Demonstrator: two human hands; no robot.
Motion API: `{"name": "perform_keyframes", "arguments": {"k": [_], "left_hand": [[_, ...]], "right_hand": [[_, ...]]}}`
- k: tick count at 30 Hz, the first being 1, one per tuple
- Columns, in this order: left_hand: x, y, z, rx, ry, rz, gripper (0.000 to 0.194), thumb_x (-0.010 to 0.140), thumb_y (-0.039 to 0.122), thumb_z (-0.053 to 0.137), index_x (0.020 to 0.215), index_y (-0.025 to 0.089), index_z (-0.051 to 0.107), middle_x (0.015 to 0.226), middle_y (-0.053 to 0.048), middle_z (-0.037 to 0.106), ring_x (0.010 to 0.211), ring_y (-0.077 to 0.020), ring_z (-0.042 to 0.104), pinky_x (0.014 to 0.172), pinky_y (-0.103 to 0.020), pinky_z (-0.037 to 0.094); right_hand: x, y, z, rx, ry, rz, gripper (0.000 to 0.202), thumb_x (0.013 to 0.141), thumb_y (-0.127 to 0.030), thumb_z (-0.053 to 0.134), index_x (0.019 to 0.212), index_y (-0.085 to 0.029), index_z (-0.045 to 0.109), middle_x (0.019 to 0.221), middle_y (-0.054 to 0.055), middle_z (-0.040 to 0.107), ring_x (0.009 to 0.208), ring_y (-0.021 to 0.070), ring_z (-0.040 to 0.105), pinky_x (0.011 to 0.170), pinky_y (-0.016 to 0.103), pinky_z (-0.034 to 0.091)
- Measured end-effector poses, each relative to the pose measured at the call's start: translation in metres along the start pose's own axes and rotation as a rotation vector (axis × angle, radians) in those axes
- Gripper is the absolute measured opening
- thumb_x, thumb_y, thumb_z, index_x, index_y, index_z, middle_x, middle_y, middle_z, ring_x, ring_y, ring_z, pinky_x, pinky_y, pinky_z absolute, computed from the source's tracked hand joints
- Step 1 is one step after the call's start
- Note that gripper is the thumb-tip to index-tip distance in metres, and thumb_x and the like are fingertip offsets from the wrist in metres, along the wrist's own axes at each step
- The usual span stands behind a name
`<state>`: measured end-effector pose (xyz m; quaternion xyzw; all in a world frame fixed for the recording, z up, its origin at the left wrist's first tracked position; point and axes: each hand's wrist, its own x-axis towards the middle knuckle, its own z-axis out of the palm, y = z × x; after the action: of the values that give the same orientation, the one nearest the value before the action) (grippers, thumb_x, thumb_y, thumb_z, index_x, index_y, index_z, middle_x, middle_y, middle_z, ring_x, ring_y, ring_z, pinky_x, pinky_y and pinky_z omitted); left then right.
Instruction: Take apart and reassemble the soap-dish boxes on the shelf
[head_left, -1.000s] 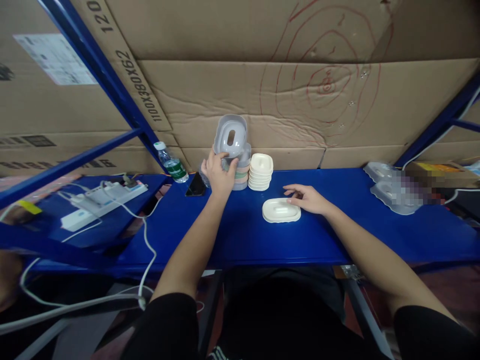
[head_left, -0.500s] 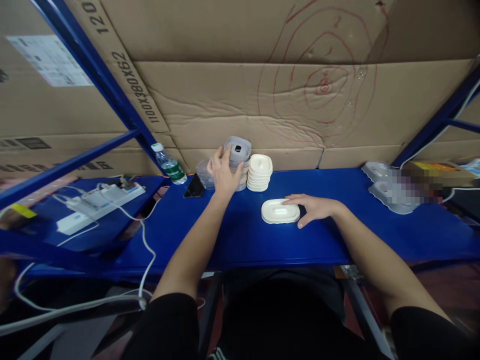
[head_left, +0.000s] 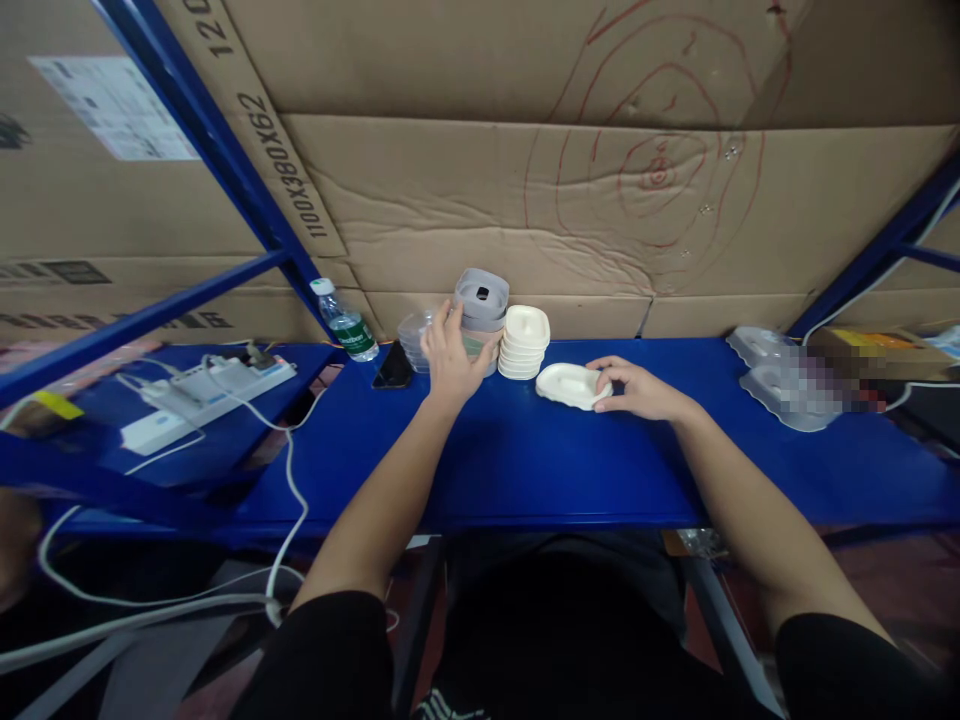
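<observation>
My left hand (head_left: 456, 365) is at the front of a stack of grey square containers (head_left: 481, 298), some with peach and green parts lower down. Its fingers are spread along the stack's left side, with the thumb in front; part of the stack is hidden behind it. My right hand (head_left: 637, 388) pinches the right end of a cream oval dish-like piece (head_left: 562, 385), thumb below and fingers above. That piece looks slightly tilted over the blue table. Between the hands, further back, stands a stack of cream square lid-like pieces (head_left: 525, 345).
Clear plastic containers (head_left: 412, 340), a dark phone (head_left: 392, 368) and a water bottle (head_left: 351, 325) stand left of the stacks. A power strip (head_left: 206, 405) with cables lies further left. Clear plastic trays (head_left: 787, 375) lie right on the blue table (head_left: 555, 475); cardboard (head_left: 450, 180) rises behind.
My left hand has slid down from the top grey container to lower on the stack. My right hand has closed on the cream oval piece and moved it back, tilting it.
</observation>
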<state>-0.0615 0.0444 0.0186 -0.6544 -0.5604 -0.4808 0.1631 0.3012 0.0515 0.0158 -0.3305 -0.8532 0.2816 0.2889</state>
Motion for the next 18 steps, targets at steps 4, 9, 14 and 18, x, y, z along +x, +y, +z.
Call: {"name": "perform_keyframes", "arguments": {"k": [4,9,14,18], "left_hand": [[0.001,0.002,-0.001,-0.024,-0.003,-0.007,0.082,0.092,0.065,0.056,0.154,0.013,0.042,0.160,-0.025,0.041,0.151,-0.0378,0.038,0.121,-0.056,0.028],[0.003,0.004,-0.001,-0.028,-0.014,-0.034,0.081,0.091,0.064,0.057,0.153,0.014,0.042,0.160,-0.025,0.041,0.150,-0.0393,0.037,0.122,-0.058,0.025],[0.009,-0.009,-0.009,0.001,0.070,-0.133,0.077,0.091,0.061,0.057,0.152,0.016,0.045,0.161,-0.023,0.040,0.152,-0.0377,0.035,0.126,-0.057,0.017],[0.017,-0.039,-0.017,0.049,0.221,-0.295,0.069,0.096,0.057,0.053,0.151,0.016,0.046,0.160,-0.022,0.042,0.152,-0.0359,0.035,0.126,-0.057,0.018]], "right_hand": [[0.008,0.008,-0.007,0.003,0.382,-0.018,0.034,0.074,-0.052,0.086,0.084,-0.024,0.069,0.135,0.010,0.062,0.127,0.0312,0.060,0.111,0.056,0.043],[0.049,0.006,0.005,-0.011,0.659,0.039,0.034,0.071,-0.047,0.087,0.082,-0.024,0.065,0.143,0.012,0.056,0.138,0.0338,0.053,0.116,0.057,0.037],[0.106,-0.011,0.037,-0.010,0.684,0.111,0.030,0.075,-0.042,0.084,0.081,-0.023,0.061,0.151,0.015,0.050,0.147,0.0341,0.043,0.121,0.054,0.032],[0.138,-0.016,0.063,-0.032,0.642,0.151,0.029,0.077,-0.042,0.082,0.083,-0.023,0.061,0.152,0.015,0.052,0.149,0.0352,0.041,0.121,0.055,0.033]]}}
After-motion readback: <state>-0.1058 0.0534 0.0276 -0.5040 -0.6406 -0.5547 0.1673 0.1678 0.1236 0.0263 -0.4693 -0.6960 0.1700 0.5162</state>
